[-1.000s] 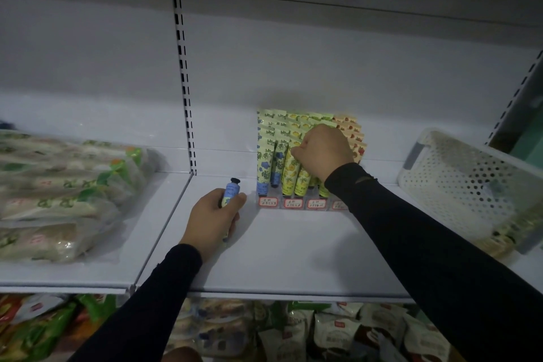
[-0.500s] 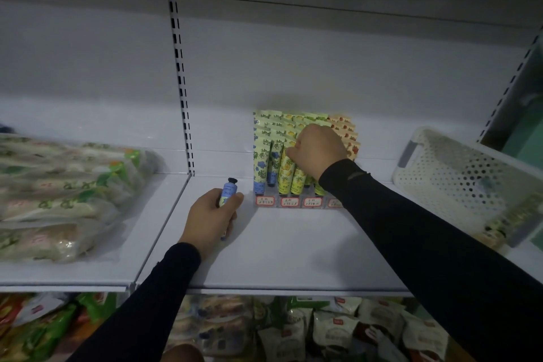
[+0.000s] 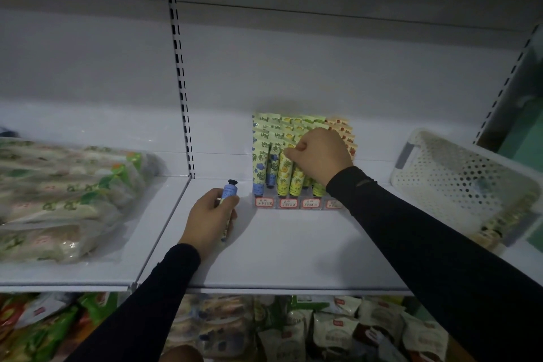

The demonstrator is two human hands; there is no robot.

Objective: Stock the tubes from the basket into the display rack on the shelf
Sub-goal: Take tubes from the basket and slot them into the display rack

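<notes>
The display rack [image 3: 296,203] stands upright at the back of the white shelf [image 3: 293,250], at 12 o'clock from its middle, with red-edged price labels along its front. Tubes [image 3: 283,176] fill it in stepped rows, caps down: blue-flowered at 9 o'clock, yellow and green in the middle, orange at 3 o'clock. One blue tube [image 3: 230,191], black cap up, stands at 9 o'clock of the rack. The white perforated basket [image 3: 458,182] sits tilted at 3 o'clock, with tubes in its lower corner.

My view: right hand [image 3: 320,157] covers middle tubes in display rack [image 3: 296,161], what its fingers pinch unclear; price labels [image 3: 288,203] too small to read; left hand [image 3: 210,216] hides most of blue tube [image 3: 229,191]; basket [image 3: 458,182] cut by right edge, contents blurred
</notes>
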